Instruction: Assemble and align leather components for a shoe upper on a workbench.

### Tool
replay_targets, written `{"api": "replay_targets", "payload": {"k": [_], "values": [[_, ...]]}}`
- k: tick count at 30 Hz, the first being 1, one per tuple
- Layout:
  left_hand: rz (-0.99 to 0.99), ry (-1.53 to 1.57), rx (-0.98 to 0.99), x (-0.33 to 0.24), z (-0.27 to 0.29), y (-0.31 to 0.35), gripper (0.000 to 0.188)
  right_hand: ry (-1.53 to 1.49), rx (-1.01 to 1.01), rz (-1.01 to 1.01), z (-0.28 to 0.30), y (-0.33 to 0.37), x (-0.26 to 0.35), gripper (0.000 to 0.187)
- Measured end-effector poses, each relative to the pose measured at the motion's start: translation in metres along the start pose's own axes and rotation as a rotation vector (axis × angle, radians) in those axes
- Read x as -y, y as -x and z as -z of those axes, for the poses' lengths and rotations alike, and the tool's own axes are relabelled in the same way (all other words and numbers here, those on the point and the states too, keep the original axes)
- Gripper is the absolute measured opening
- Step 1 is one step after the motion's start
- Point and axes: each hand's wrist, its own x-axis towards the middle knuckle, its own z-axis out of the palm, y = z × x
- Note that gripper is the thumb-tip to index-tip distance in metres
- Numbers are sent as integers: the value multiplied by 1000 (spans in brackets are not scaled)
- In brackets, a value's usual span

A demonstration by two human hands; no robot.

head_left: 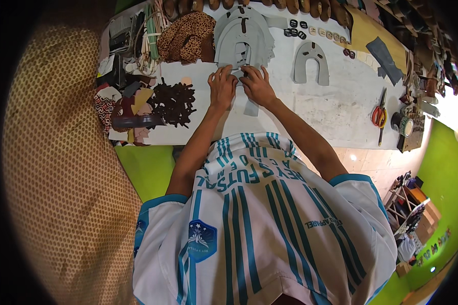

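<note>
Near the far side of the table, my left hand [222, 87] and my right hand [258, 87] work close together. The fingers of both are bent and pinch the lower end of a grey U-shaped piece, perhaps a shoe upper. Just beyond them lies a stack of such grey U-shaped pieces [229, 38], with small dark strips on its top. Below my right hand a grey flat end [251, 108] shows on the table. My fingers hide the exact grip. One separate grey U-shaped piece [301, 66] lies to the right.
Leopard-print pieces [185, 38] and a heap of dark brown strips [173, 103] lie left on the white table [320, 109]. Small black and beige buckles [294, 32] sit at the far right. Red-handled scissors [379, 116] and a round can [404, 125] stand near the right edge.
</note>
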Motion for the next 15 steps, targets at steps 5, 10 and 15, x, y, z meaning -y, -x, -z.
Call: {"api": "replay_targets", "payload": {"k": [5, 10, 15], "values": [[26, 1, -31, 0, -3, 4, 11, -2, -4, 1, -2, 0, 1, 20], [20, -2, -58, -3, -7, 2, 12, 5, 19, -16, 0, -1, -1, 21], [22, 32, -97, 4, 0, 9, 12, 3, 5, -13, -2, 1, 0, 23]]}}
